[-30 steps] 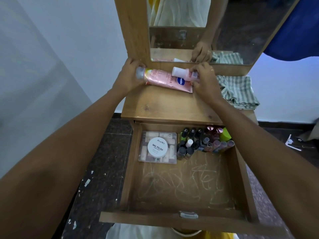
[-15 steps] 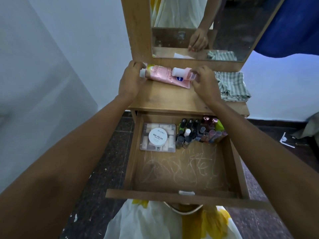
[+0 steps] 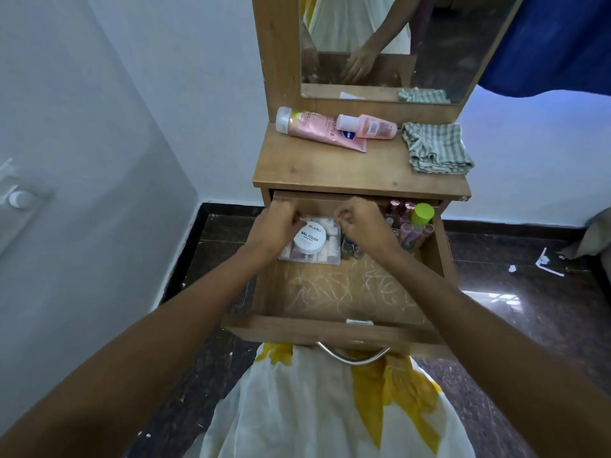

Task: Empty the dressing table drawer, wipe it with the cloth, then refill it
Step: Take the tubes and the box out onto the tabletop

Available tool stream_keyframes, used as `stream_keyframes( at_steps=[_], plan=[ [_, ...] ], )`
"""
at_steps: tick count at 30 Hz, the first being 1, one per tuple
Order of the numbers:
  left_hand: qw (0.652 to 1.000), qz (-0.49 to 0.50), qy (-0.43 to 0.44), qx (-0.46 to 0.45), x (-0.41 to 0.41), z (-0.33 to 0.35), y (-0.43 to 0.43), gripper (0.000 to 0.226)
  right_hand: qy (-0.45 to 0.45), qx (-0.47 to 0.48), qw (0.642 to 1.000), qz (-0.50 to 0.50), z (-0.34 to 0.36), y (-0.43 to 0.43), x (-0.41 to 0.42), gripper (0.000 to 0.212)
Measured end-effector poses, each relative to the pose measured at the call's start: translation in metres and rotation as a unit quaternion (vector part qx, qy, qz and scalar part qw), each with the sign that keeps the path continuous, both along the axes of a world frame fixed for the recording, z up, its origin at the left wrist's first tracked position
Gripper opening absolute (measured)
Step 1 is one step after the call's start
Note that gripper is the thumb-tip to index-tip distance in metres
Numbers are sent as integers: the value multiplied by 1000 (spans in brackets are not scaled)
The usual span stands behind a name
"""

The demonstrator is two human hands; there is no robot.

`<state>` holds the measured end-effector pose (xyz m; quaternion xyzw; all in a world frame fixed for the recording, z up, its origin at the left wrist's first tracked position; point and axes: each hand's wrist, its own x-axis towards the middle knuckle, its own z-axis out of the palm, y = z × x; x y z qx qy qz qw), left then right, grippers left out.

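Observation:
The dressing table drawer [image 3: 347, 332] stands pulled open, its wooden floor scribbled with chalk marks. At its back left lies a clear plastic box [image 3: 327, 252] with a white nail polish jar [image 3: 309, 241] on top. My left hand [image 3: 274, 226] and my right hand [image 3: 360, 226] have their fingers curled at the box's two far corners and grip it there. Several small cosmetic bottles [image 3: 413, 229], one with a green cap [image 3: 423, 213], crowd the drawer's back right. A pink tube [image 3: 314, 127] and a pink bottle [image 3: 373, 127] lie on the tabletop [image 3: 330, 170], beside the striped cloth [image 3: 436, 148].
A mirror [image 3: 446, 44] in a wooden frame rises at the back of the tabletop. A white wall runs along the left, and a dark tiled floor [image 3: 529, 309] with paper scraps lies to the right. A blue cloth [image 3: 562, 44] hangs at the upper right.
Both hands let go of the pink tube and bottle on the tabletop and came down into the drawer, onto the clear box.

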<state>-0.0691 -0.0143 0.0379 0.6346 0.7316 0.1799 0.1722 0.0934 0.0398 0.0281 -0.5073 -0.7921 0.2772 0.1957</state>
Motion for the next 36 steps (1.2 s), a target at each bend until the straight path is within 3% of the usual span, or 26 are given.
stream_keyframes(
  at_steps=[7,17,20,23,27,32,36],
  plan=[
    [985,103,-68,-120,23,-39,-32,23,-16,-169,977,-133,-47,-45,4,15],
    [985,75,45,-150,35,-40,-38,30,169,-325,880,-304,-64,-36,2,17],
    [983,61,71,-155,35,-41,-39,30,190,-343,866,-311,-64,-36,-3,9],
    [980,49,91,-172,36,-40,-38,30,224,-361,847,-320,-65,-35,-3,23],
    [976,36,101,-189,35,-36,-37,30,234,-375,837,-323,-64,-36,-2,18],
    [973,22,105,-204,33,-35,-41,30,214,-403,840,-293,-64,-37,2,47],
    [972,20,94,-213,35,-34,-48,33,184,-425,842,-279,-67,-41,5,21]
  ],
)
